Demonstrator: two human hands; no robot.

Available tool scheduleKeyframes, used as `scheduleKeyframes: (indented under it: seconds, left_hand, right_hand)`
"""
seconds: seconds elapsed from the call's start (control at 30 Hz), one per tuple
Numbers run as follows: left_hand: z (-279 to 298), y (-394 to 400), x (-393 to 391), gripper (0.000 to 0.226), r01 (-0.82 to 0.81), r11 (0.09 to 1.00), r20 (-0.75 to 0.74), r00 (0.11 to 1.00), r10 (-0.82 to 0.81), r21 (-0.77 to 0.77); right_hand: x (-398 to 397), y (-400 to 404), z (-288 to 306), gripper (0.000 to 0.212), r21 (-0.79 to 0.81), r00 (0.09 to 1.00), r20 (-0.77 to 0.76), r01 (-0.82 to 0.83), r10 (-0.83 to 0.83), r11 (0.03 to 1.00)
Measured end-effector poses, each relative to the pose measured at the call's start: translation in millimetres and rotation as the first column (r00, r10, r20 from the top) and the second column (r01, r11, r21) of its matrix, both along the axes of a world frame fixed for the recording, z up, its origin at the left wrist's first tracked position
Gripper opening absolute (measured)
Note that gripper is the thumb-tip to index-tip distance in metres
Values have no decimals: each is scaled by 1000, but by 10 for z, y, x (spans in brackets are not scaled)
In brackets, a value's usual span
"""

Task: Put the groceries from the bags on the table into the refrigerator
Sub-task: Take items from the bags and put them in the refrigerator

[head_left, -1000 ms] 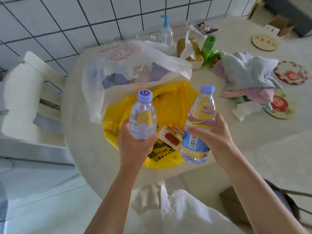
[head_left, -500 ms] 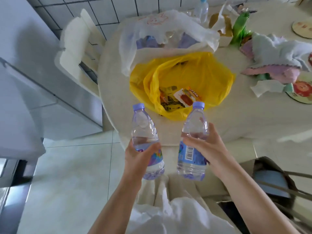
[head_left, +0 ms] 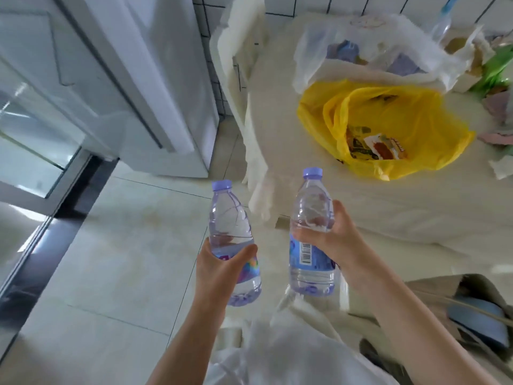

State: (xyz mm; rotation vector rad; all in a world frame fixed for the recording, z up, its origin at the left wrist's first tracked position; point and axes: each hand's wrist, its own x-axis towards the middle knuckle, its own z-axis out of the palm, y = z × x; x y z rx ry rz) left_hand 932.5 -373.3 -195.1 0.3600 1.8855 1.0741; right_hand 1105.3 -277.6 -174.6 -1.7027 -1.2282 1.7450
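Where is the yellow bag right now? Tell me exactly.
In the head view, the yellow bag lies open on the table, upper right, just in front of the white plastic bag and beyond the right hand.

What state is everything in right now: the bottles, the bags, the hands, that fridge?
Left hand: gripping the left water bottle, upright, capped.
Right hand: gripping the right water bottle, upright, capped.
Yellow bag: open on the table, snack packets inside.
White bag: open, items still inside.
Refrigerator: door state unclear.
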Motion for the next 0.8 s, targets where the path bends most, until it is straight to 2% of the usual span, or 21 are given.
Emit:
scheduleKeyframes:
  seconds: [0.23,0.43,0.63,0.8]
  left_hand:
    - [-58,-1129,-1126,28,-136,991,-3,991,136,21]
    - [-48,-1832,-1904,41,-297,954,-15,954,298,34]
    - [-120,-2089,-2383,42,-416,909,6,909,416,20]
    - [-143,-1952,-2762,40,-448,893,32,894,447,37]
  right_hand:
    - [-1230,-943,31,69,39,985,-3,-170,171,985]
    - [-2085,-1566,-5,73,43,940,7,-341,341,939]
    - [-2753,-1724,-42,76,58,895,12,-445,445,894]
    - [-3279,-1544,-76,70,80,878,36,-478,477,875]
